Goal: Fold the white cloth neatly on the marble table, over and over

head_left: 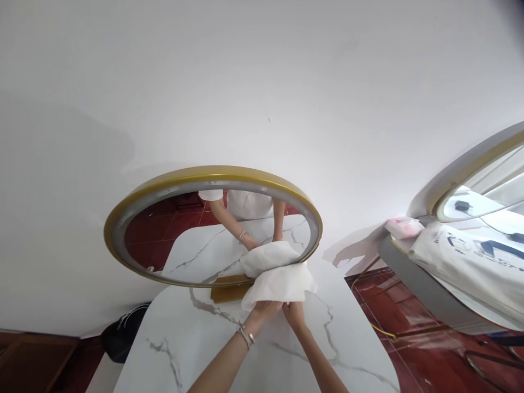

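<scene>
A thin white cloth [282, 284] is spread against the lower right rim of the round gold-framed mirror [213, 173]. My left hand [267, 309], below a wrist with a silver bracelet [245, 335], grips the cloth's lower edge; its fingertips are hidden under the fabric. Close beside it, my right hand [293, 313] pinches the same edge. The mirror's gold base [229, 293] rests on a white marble-patterned table [196, 344], partly covered by the cloth. Both arms and the cloth are reflected in the glass.
Behind the table rises a white wall [262, 82]. On the right, another table [426, 289] carries a white printed fabric bag [470, 256], a pink-and-white tissue pack [404, 227] and a second round mirror [483, 174]. A black bag [125, 333] sits at the left.
</scene>
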Demonstrator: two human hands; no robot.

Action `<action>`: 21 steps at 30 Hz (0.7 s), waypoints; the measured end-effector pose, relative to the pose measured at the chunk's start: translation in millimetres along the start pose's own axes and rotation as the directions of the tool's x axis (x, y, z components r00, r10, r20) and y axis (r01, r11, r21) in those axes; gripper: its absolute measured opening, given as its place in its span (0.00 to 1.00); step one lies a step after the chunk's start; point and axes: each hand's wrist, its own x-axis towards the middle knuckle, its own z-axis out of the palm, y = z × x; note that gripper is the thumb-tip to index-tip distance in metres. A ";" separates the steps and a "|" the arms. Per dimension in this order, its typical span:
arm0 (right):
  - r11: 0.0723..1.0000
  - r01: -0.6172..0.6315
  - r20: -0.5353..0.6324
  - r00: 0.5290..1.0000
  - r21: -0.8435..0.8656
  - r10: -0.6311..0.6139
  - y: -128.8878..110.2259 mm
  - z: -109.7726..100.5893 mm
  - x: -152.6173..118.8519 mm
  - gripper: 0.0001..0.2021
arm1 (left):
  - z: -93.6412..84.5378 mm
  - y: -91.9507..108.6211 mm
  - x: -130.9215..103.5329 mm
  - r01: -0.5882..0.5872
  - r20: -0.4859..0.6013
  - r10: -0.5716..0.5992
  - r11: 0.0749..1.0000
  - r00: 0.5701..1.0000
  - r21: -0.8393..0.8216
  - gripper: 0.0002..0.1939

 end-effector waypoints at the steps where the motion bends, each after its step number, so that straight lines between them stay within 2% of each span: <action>1: 0.999 -0.024 0.017 1.000 0.035 0.023 0.1 -0.7 -4.2 0.16 | -0.2 -6.9 -9.3 -0.003 0.004 0.003 0.999 1.000 -0.039 0.15; 4: 0.979 -0.124 0.019 0.992 0.164 0.122 -7.3 -3.1 -6.2 0.17 | 0.1 -25.8 -34.7 -0.010 -0.027 0.006 0.987 1.000 -0.160 0.15; 6: 0.916 -0.254 -0.001 0.963 0.310 0.268 -16.0 -7.1 1.2 0.24 | 0.2 -30.5 -42.8 0.091 -0.090 -0.131 0.930 0.987 -0.356 0.21; 7: 0.865 -0.321 -0.007 0.937 0.385 0.350 -20.4 -10.5 7.0 0.28 | -0.8 -29.5 -43.1 0.186 -0.091 -0.265 0.844 0.960 -0.503 0.24; 8: 0.808 -0.381 -0.008 0.903 0.450 0.430 -24.4 -15.0 14.0 0.31 | -2.9 -26.5 -41.2 0.285 -0.050 -0.419 0.696 0.907 -0.659 0.25; 9: 0.750 -0.434 -0.003 0.865 0.499 0.502 -28.0 -20.2 21.6 0.34 | -6.5 -22.2 -37.4 0.362 0.023 -0.551 0.515 0.834 -0.777 0.24; 11: 0.660 -0.517 0.015 0.793 0.545 0.609 -33.5 -31.6 37.2 0.32 | -17.5 -11.5 -27.6 0.448 0.186 -0.695 0.216 0.695 -0.868 0.18; 12: 0.620 -0.552 0.024 0.757 0.557 0.653 -35.6 -36.9 44.2 0.29 | -24.3 -6.3 -22.9 0.475 0.246 -0.721 0.129 0.648 -0.871 0.16; 15: 0.534 -0.618 0.033 0.671 0.577 0.741 -41.1 -49.5 55.6 0.15 | -43.8 6.2 -16.5 0.534 0.348 -0.733 0.025 0.585 -0.845 0.10; 18: 0.493 -0.630 0.028 0.632 0.601 0.774 -48.1 -61.5 45.4 0.11 | -54.3 14.6 -27.0 0.557 0.385 -0.747 -0.024 0.542 -0.830 0.10; 20: 0.485 -0.623 0.025 0.629 0.614 0.777 -54.0 -74.2 25.7 0.12 | -56.3 17.9 -45.5 0.553 0.386 -0.747 -0.029 0.542 -0.832 0.11; 21: 0.485 -0.619 0.024 0.632 0.618 0.775 -57.2 -82.7 12.6 0.13 | -56.8 18.4 -58.3 0.552 0.386 -0.735 -0.018 0.558 -0.833 0.13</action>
